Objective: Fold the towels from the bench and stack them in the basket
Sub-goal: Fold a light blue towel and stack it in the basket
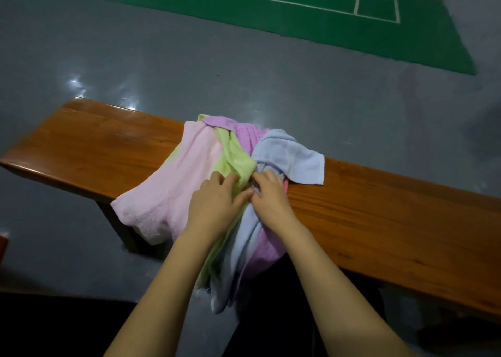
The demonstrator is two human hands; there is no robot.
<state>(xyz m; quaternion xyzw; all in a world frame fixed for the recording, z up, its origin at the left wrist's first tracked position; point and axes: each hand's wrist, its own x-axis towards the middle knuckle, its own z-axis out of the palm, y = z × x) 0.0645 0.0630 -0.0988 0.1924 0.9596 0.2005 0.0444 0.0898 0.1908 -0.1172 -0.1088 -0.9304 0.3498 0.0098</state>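
Glossy grey floor (189, 58) fills the room, with a green court mat with white lines (311, 1) at the far side. A long polished brown wooden bench (95, 145) crosses the view; bare board lies open either side of the heap. Unfolded towels are piled mid-bench and hang over its near edge: pale pink towel (173, 183), light green towel (235, 158), purple towel (245, 134), light blue towel (292, 156). Left hand (217, 204) rests on the pile, fingers bent against green cloth. Right hand (271, 194) pinches the blue towel.
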